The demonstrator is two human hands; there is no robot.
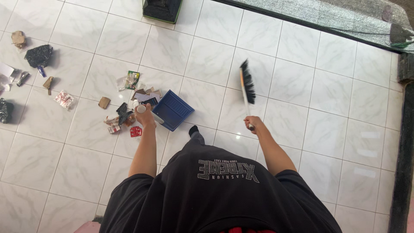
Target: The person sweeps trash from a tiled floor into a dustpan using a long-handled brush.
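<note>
My left hand (146, 115) grips the pale handle of a blue dustpan (172, 109) that rests on the white tiled floor, its mouth facing a pile of wrappers and cardboard scraps (129, 113). My right hand (253, 123) holds the handle of a hand brush (246, 83) with black bristles, raised off the floor to the right of the dustpan and apart from it. The brush points away from me, bristles toward the right.
More litter lies scattered at the left: a black crumpled bag (39, 55), paper bits (64, 99) and a brown scrap (18, 39). A dark box (162, 9) stands at the top. A dark mesh screen (345, 17) runs along the upper right; a black strip (403, 151) edges the right.
</note>
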